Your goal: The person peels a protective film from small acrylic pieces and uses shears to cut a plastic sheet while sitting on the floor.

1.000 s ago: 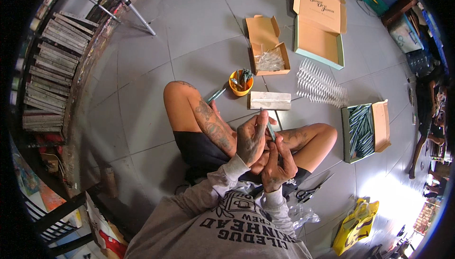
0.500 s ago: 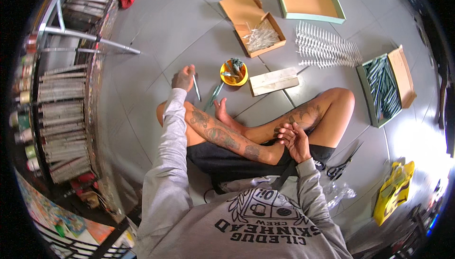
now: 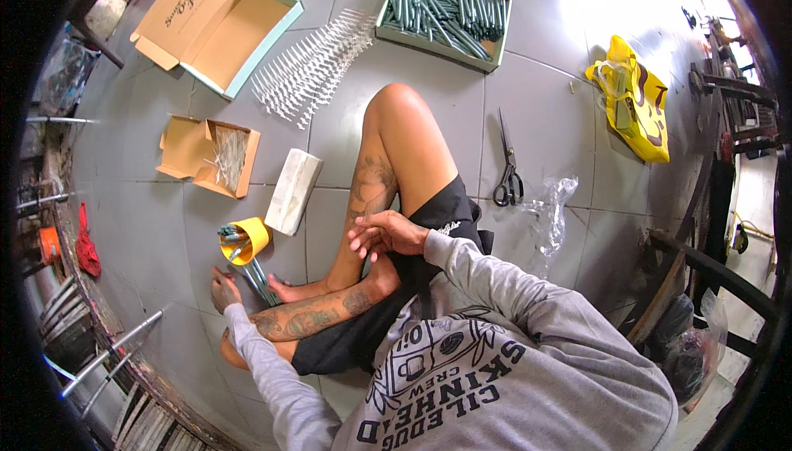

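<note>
My left hand [image 3: 225,290] is low at the left beside several teal rods [image 3: 261,279] lying on the floor, its fingers loosely apart with no held item visible. Just above them, a yellow cup [image 3: 261,235] holds similar rods and other small pieces. My right hand [image 3: 388,233] hovers over my crossed legs, empty, fingers spread and slightly bent. Between cup and knee lies a pale rectangular block [image 3: 293,189]. A small cardboard box [image 3: 184,151] of thin clear pieces sits above the cup.
An open box of teal rods [image 3: 445,14], an open empty box [image 3: 223,38] and white spiky strips [image 3: 313,67] lie ahead. At the right are black scissors [image 3: 507,170], crumpled plastic [image 3: 553,220] and a yellow bag [image 3: 631,100]. Metal legs [image 3: 115,344] stand at the left.
The view has swung rightward. My hands have parted: the left moved out past my leg toward the loose rods, and the rod it held is no longer distinguishable in it; the right opened.
</note>
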A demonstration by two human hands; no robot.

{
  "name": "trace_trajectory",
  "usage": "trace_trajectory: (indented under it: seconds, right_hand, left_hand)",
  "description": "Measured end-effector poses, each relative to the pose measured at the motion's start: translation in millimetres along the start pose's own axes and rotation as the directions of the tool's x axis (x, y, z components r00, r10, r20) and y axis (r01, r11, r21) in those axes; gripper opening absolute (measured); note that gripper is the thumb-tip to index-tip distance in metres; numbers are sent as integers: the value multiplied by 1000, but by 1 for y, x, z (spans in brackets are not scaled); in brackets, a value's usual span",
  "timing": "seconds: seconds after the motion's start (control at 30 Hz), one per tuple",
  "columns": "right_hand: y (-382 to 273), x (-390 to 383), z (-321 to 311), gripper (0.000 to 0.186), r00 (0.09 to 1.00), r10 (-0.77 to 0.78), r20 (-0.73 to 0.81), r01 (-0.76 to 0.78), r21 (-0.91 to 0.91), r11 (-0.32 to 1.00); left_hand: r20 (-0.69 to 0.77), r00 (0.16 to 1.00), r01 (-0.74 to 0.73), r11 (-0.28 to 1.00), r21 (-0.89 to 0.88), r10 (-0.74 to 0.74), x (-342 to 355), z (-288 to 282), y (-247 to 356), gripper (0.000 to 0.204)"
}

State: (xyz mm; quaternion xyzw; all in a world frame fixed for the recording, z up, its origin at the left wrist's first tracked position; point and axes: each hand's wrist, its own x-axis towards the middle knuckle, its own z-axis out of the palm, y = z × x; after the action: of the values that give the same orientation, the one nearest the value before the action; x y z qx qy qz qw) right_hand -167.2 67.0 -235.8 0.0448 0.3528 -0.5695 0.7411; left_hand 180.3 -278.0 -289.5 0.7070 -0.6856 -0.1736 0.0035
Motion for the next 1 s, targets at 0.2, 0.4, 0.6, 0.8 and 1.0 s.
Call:
trace_trajectory:
  seconds: [0.2,0.4,0.6,0.8,1.0]
  right_hand:
    - [-7,-7,-3,35,996,-91,12,92,-192,977]
    - [-170,-44,-79,26,412,-910,36,671,-688,277]
    - [-234,-31,-222,71,348,-924,-158,-597,-797,-89]
    - [-185,-15,-206,65,299,-950,-90,-587,-802,-108]
    - [-165,-45,-195,52,342,-924,-170,-546,-836,-48]
  left_hand:
    - [-301,953,-171,884,-435,37,-94,2,32,58]
    - [-206,776,-630,751,-199,596,-240,12,90,35]
    - [-53,813,-551,739,-388,579,-258,-32,132,27]
    - [1,770,-452,546,-705,638,-294,-25,100,24]
    - [124,666,-442,523,-729,736,-360,-20,132,23]
